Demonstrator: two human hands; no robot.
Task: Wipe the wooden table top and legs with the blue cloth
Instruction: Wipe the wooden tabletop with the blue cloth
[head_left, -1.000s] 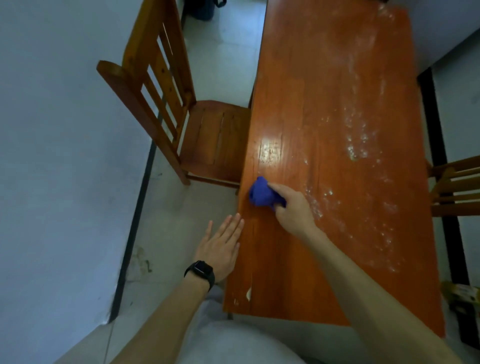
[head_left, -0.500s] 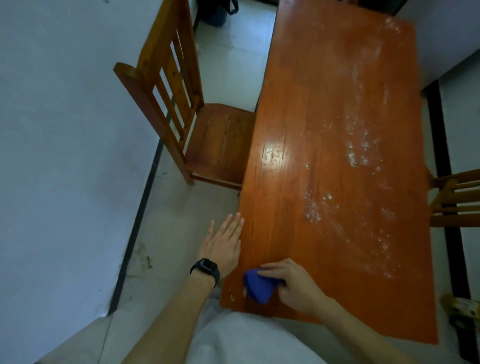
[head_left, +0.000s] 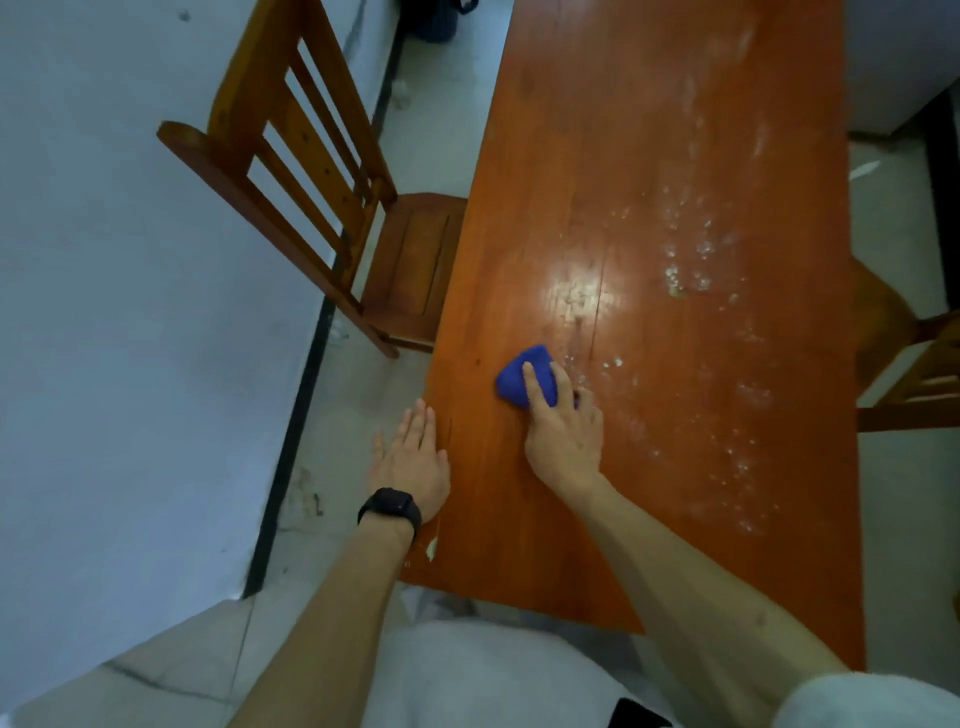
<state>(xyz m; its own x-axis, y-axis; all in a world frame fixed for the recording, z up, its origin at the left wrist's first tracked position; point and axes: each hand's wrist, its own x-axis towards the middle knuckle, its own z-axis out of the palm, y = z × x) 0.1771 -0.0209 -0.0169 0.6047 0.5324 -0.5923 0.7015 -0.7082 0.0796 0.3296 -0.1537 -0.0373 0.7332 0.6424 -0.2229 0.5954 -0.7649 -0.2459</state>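
The blue cloth (head_left: 524, 378) looks soft, light and limp, bunched into a small wad that will squash and reshape under any pressure, so it is best held from above with the fingers spread over the top and the palm pressing down, rather than pinched at a corner where it would trail and fold. That is roughly how the right hand (head_left: 563, 436) has it: the grip is closed over the wad, the forefinger laid along its top and the other fingers curled round its right side, pinning it flat against the wooden bench (head_left: 649, 156). The cloth sits near the left part of the bench top, at about the middle of what shows of its length, just short of a scatter of pale, whitish specks and smears (head_left: 691, 270) that runs up the right half. It is a deep, saturated blue, matte, with a pointed far end. The left hand (head_left: 410, 460), a black watch (head_left: 390, 508) on its wrist, lies open and flat at the bench's left edge, holding nothing. The legs are not in view.
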